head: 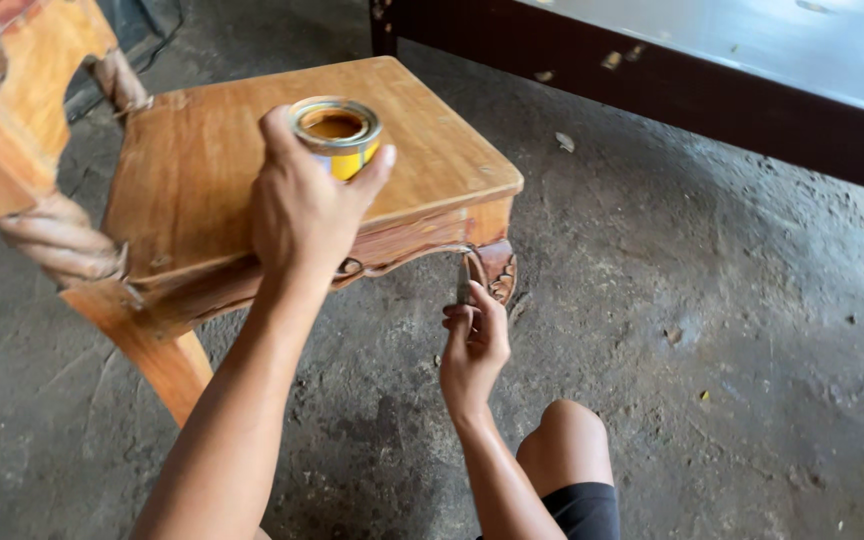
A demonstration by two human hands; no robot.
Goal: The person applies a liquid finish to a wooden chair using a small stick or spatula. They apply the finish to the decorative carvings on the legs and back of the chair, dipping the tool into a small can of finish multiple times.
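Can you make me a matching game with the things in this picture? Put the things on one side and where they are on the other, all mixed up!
Things:
1. small round yellow tin can
2. thin grey metal tool
3. carved wooden chair
4. dark wooden frame

Places:
A. lying tipped on the concrete floor
B. in the left hand
C. at the top right
D. in the right hand, against the carved leg

Pairs: 1-B, 2-D, 3-A, 4-C

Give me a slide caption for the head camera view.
Left hand holds an open yellow tin over a wooden chair; right hand works a small tool at its carved leg.
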